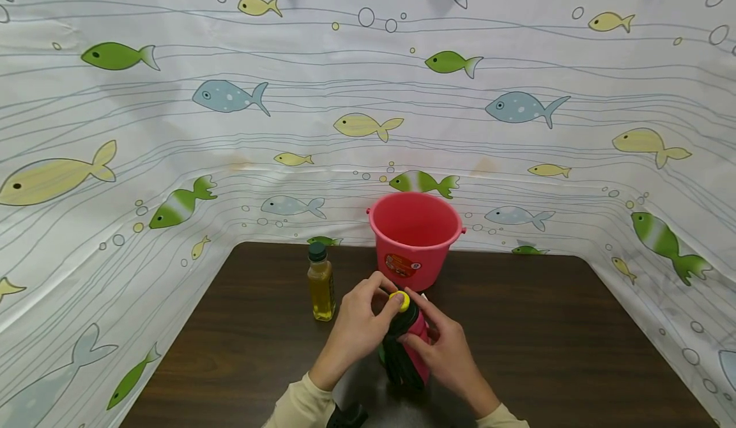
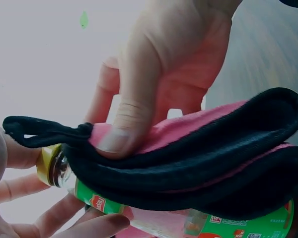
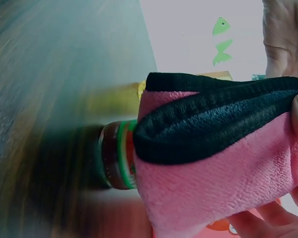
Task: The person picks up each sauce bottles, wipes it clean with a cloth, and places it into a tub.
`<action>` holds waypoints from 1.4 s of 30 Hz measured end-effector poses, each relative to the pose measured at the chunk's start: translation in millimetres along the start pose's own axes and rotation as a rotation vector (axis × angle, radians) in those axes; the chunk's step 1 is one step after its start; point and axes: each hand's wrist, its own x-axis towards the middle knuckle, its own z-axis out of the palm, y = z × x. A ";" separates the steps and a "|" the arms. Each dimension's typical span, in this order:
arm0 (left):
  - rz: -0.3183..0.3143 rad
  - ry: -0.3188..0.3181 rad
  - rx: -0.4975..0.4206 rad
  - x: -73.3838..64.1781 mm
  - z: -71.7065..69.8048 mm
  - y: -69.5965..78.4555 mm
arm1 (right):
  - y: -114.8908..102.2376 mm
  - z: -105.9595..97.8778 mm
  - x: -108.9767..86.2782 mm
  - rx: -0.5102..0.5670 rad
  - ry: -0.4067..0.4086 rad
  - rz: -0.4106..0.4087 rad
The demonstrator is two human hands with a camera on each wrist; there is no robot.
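Note:
A bottle with a yellow cap (image 1: 400, 301) stands tilted in front of me; its green label (image 2: 248, 227) and dark lower end (image 3: 111, 154) show in the wrist views. Draped along it is a pink cloth (image 3: 213, 188) with black edging, folded, a black loop (image 2: 35, 131) at one corner. My left hand (image 1: 359, 322) pinches the yellow cap between thumb and fingers. With my right hand (image 1: 445, 354) I hold the cloth against the bottle, the thumb (image 2: 126, 124) on its pink face. The cloth hides much of the bottle.
Just beyond my hands is a pink bucket (image 1: 411, 268) with a red sticker. To the left stands an oil bottle (image 1: 322, 287) with a dark green cap, upright on the dark wooden table (image 1: 546, 338). A fish-patterned sheet (image 1: 322, 57) encloses the back and sides.

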 end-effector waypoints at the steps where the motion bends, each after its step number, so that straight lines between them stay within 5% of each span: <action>1: 0.000 0.001 0.000 0.1 0.0 0.1 | 0.6 -0.2 0.1 -0.006 -0.008 0.014; 23: -0.014 -0.001 0.014 1.1 5.1 0.0 | 36.4 -12.4 -3.2 -0.302 -0.290 0.141; 35: 0.002 0.002 0.013 1.1 4.2 -1.1 | 36.4 -10.8 -0.6 -0.285 -0.323 0.130; 42: -0.009 -0.008 0.020 -0.3 0.9 -1.4 | 33.2 -5.9 -2.1 -0.268 -0.268 0.139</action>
